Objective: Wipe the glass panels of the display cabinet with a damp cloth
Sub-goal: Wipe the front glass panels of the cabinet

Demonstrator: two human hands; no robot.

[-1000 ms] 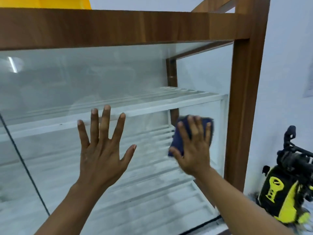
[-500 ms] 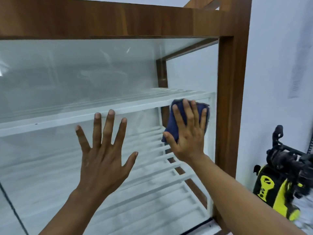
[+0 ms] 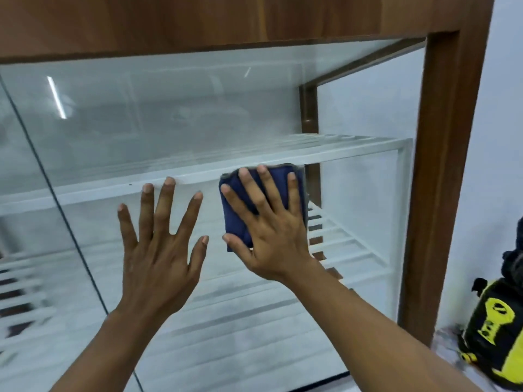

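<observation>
My right hand (image 3: 278,239) lies flat, its fingers (image 3: 268,190) straight and spread, pressing the soft blue cloth (image 3: 237,223) on the glass (image 3: 169,108) near the white shelf (image 3: 99,190). My left hand (image 3: 161,256) rests open on the glass and holds nothing. The cloth looks light and squashy. The glass is hard, smooth and could break, so I think a gentle push is best.

Display cabinet (image 3: 444,165): brown wooden frame; front glass panel (image 3: 169,108) with a dark slanting seam at left. Inside: white slatted shelves (image 3: 339,154). Left hand (image 3: 160,258): fingers spread, flat against the glass. Right hand (image 3: 274,239): fingers straight and spread, pressing a folded dark blue cloth (image 3: 237,219) to the glass, just beside the left hand. Lower right: yellow-and-black machine (image 3: 495,335) by a white wall (image 3: 503,108).
</observation>
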